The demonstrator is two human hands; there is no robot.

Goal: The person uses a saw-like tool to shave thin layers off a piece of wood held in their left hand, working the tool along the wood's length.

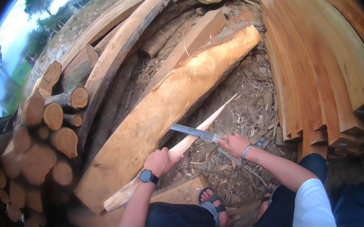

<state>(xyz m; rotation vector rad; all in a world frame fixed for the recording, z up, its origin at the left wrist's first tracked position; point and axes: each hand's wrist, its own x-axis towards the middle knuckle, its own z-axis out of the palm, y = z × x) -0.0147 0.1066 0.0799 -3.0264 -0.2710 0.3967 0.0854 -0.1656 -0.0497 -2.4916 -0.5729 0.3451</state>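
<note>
A pale, pointed wood strip [204, 126] slants from the lower left up toward the right, its thin tip over the ground. Around its middle my left hand [159, 161] is closed, with a dark watch on that wrist. In my right hand [235, 145] is the handle of a hand saw [193, 131], which my fingers mostly hide. The saw's toothed blade points left and crosses the strip a little beyond my left hand. Behind the blade's tip lies a broad sawn slab [155, 112] with a bright, smooth face.
Stacked round logs [53, 116] show their cut ends at left. Curved-looking planks [310, 64] stand piled at right. More long timbers [125, 35] lie at the back. Wood chips and twigs cover the ground [223, 171] near my sandalled feet, beside a short beam [177, 193].
</note>
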